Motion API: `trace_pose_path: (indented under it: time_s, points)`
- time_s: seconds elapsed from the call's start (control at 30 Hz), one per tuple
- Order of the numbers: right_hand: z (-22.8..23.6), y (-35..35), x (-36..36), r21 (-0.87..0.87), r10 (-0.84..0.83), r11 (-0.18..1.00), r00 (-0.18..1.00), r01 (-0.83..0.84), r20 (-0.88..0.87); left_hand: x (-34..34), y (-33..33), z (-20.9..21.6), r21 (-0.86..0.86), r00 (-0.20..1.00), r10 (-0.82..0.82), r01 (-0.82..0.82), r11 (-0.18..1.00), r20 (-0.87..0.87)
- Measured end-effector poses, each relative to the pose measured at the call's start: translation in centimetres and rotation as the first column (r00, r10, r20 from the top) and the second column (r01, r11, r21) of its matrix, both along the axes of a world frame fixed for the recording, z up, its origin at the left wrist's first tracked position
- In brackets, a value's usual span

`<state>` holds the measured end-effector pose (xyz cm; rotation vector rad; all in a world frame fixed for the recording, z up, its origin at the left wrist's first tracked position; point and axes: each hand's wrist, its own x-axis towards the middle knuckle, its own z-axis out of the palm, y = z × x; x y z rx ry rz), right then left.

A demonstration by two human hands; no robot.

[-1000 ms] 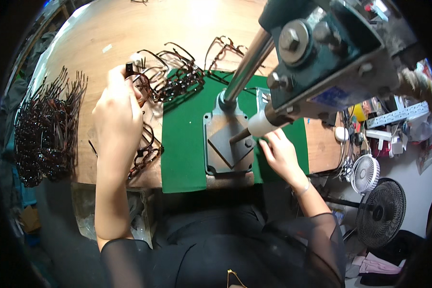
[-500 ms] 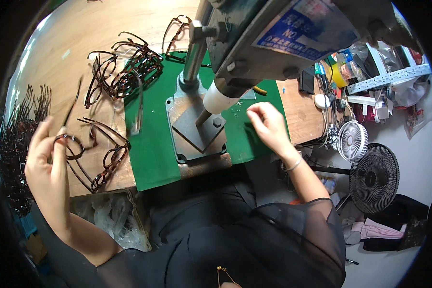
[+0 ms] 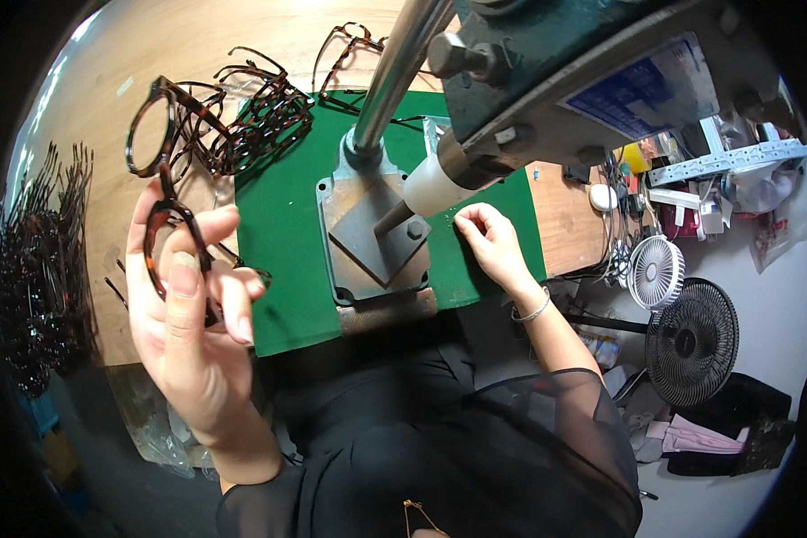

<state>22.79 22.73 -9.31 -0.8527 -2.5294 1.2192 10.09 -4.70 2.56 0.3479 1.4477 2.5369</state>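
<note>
One pair of tortoiseshell glasses (image 3: 166, 185) is held by its rim in my left hand (image 3: 191, 334), left of the picture; a light, steady pinch suits it. My right hand (image 3: 493, 246), right of centre, curls narrow, contents unclear.

Press (image 3: 547, 99) stands amid mat (image 3: 282, 269) on table (image 3: 179, 45): spectacle heap (image 3: 273, 121) behind-left, spectacle bundle (image 3: 49, 260) far left, 2 fans (image 3: 692, 342) at right.

Bright light washes the wooden tabletop (image 3: 175, 45), glaring along its left edge; the black clothing (image 3: 368, 448) sits dim. Straight lines bow toward the blackened rim.
</note>
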Motion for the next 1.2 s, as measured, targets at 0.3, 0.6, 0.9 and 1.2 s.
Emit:
trace_pose_path:
  time_s: [0.3, 0.6, 0.9, 1.2]
  points:
    - [-0.7, -0.3, -0.4, 0.351, 0.171, 0.925, 0.984, -0.144, -0.045, 3.9, 2.7, -2.6, -0.080, 0.951, -0.285, 0.277, 0.957, -0.117]
    - [13.1, -8.6, -1.9, 0.160, 0.634, 0.770, 0.712, -0.618, -0.301, 4.9, 3.2, -3.3, -0.200, 0.896, -0.412, 0.378, 0.904, -0.169]
    - [12.6, -8.6, -2.3, 0.191, 0.679, 0.730, 0.666, -0.656, -0.308, 4.9, 2.9, -3.4, -0.152, 0.876, -0.472, 0.455, 0.878, -0.103]
    - [12.2, -8.0, -2.4, -0.088, 0.609, 0.737, 0.716, -0.670, -0.342, 5.1, 3.5, -3.4, -0.026, 0.889, -0.452, 0.451, 0.892, -0.072]
